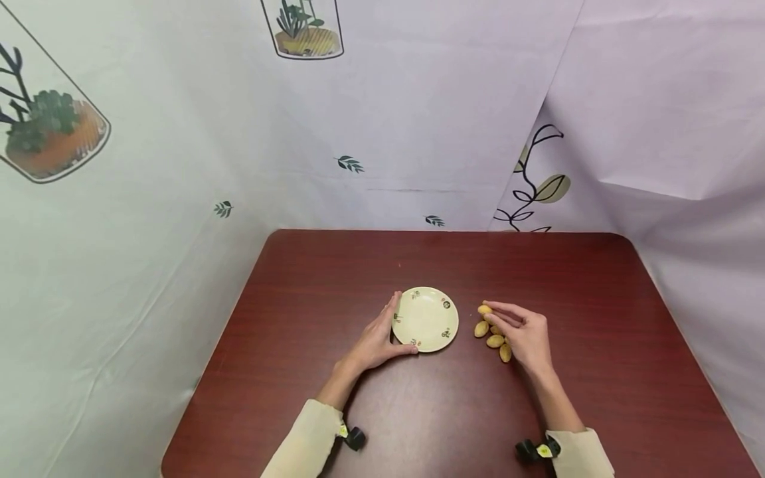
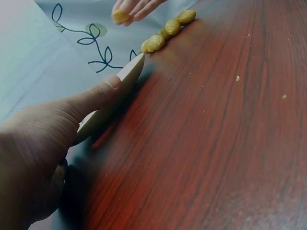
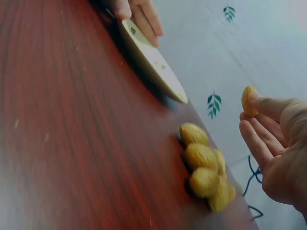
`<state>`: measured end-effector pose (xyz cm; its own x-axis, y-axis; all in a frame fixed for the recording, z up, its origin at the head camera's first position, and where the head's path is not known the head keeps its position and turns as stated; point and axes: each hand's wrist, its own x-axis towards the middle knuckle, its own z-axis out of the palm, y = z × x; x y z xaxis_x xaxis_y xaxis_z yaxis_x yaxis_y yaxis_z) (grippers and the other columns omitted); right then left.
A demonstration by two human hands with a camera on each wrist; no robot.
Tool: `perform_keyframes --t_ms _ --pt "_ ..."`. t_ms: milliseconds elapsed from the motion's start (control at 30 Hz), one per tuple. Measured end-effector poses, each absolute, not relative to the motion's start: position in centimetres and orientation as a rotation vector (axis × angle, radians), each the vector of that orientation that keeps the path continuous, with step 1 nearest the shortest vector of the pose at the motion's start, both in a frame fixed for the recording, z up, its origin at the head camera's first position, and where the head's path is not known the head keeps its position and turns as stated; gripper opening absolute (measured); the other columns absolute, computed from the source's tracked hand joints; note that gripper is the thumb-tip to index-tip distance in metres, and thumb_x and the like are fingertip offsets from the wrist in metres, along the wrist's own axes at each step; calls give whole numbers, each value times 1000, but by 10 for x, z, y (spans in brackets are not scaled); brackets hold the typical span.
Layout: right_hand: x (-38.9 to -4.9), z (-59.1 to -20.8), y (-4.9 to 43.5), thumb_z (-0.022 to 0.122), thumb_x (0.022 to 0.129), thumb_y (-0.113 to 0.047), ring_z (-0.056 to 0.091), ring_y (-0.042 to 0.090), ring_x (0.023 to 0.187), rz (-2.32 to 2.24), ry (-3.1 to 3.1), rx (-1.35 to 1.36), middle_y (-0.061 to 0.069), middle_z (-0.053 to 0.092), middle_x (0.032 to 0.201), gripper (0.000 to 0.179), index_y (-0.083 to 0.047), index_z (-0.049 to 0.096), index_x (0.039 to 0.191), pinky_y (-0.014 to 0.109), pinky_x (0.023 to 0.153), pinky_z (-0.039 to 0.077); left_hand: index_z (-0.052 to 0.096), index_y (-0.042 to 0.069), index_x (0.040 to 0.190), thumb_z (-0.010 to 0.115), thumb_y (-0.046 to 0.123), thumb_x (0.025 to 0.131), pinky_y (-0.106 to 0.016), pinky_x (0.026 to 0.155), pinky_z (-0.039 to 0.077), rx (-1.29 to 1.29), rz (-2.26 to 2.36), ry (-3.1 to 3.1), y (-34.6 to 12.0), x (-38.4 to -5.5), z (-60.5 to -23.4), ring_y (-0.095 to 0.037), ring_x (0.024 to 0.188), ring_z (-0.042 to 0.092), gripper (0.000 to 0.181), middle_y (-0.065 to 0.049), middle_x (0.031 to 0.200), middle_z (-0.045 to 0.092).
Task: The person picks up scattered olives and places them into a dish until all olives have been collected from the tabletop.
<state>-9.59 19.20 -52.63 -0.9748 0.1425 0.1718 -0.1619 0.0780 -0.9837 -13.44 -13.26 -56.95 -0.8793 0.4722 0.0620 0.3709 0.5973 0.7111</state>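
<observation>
My left hand (image 1: 375, 338) holds a small pale cream plate (image 1: 425, 320) with little printed pictures round its rim. Its thumb (image 2: 98, 93) lies on the near rim, and the fingers spread along the left side. To the right of the plate, my right hand (image 1: 528, 335) pinches a small yellow-brown oval fruit (image 3: 248, 100) between thumb and fingertips, lifted above the table. Below that hand lies a cluster of several similar wrinkled oval fruits (image 3: 201, 155), partly hidden by the hand in the head view.
Everything stands on a dark red wood-grain table (image 1: 335, 279). White cloth (image 1: 418, 119) printed with plants hangs behind it and along both sides. A few pale crumbs (image 2: 237, 78) dot the tabletop. Each wrist wears a dark camera (image 1: 355, 438).
</observation>
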Motion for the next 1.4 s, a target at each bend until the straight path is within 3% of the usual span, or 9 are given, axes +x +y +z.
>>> perform_keyframes --t_ms 133,267,500,800,1067,1400 --pt "-102 -527 180 83 91 1 78 9 94 2021 -2156 21 24 76 114 28 7 78 118 23 65 61 10 8 172 92 48 83 -52 126 27 727 1157 2689 -133 -134 -569 -29 161 19 127 -17 176 15" --pt "-109 -531 166 84 90 0 77 7 80 2027 -2193 34 22 78 108 26 5 80 115 22 47 53 10 7 171 92 47 83 -54 125 27 730 1157 2690 -132 -134 -568 -31 160 19 128 -18 176 14" --pt "-117 -544 135 83 88 6 77 7 96 2082 -2181 189 28 76 107 26 12 77 113 21 81 60 10 9 172 92 47 83 -52 126 27 706 1154 2675 -132 -134 -564 -29 161 18 127 -14 177 13" --pt "-121 -552 107 84 89 1 78 31 100 2075 -2298 268 19 80 103 21 3 82 110 25 80 62 9 9 172 92 47 84 -53 126 26 706 1166 2658 -133 -133 -566 -31 160 18 127 -15 177 13" --pt "-121 -556 87 86 87 -1 79 27 95 1918 -2441 384 11 81 99 19 -1 83 106 26 79 62 10 11 172 91 48 83 -54 125 28 694 1162 2663 -133 -133 -566 -31 160 20 126 -13 177 14" --pt "-121 -561 74 86 86 3 79 28 96 1819 -2502 518 13 81 100 19 2 82 105 27 81 62 11 8 172 92 46 84 -54 124 30 708 1149 2678 -134 -133 -566 -32 160 22 126 -16 176 16"
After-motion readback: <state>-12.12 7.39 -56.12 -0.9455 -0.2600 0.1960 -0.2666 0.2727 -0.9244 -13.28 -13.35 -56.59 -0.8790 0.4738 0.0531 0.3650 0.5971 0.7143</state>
